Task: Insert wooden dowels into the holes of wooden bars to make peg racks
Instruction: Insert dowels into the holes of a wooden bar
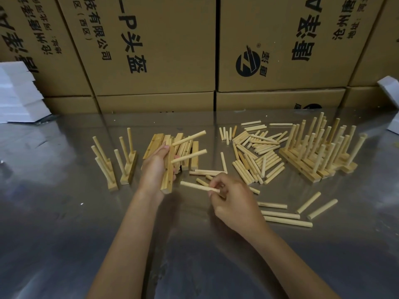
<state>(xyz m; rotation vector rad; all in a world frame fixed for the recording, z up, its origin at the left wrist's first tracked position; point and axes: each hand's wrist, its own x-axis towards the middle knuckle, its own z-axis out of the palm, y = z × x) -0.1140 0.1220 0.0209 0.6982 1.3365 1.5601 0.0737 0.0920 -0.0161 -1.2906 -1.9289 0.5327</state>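
Surface: shiny steel table w/ glare; brown cartons w/ black print stacked along the far edge; white foam blocks far left, another white piece cut off at the right edge.
Left hand: grips a wooden bar held on edge above the table, fingers curled round it; 2 dowels already seated in it, sticking out to the right; lower end of the bar has no peg in it.
Right hand: pinches 1 loose dowel betw. thumb and fingertips, dowel pointing left toward the bar, not touching it.
Bare bars: small stack just behind the left hand; count unclear, approx. 6, partly hidden by hand and held bar.
Finished racks, left: 2, pegs up, 3 pegs each.
Finished racks, right: cluster, pegs overlap so rack count can't be told.
Loose dowels: big heap mid-table, too many to count; 5 separate ones near the right hand; a few more partly under the right hand.
Hidden: bar holes mostly not visible; right fingertips partly behind the dowel.
Room: wide bare steel near the front edge and at left; the space betw. the heaps is tight.
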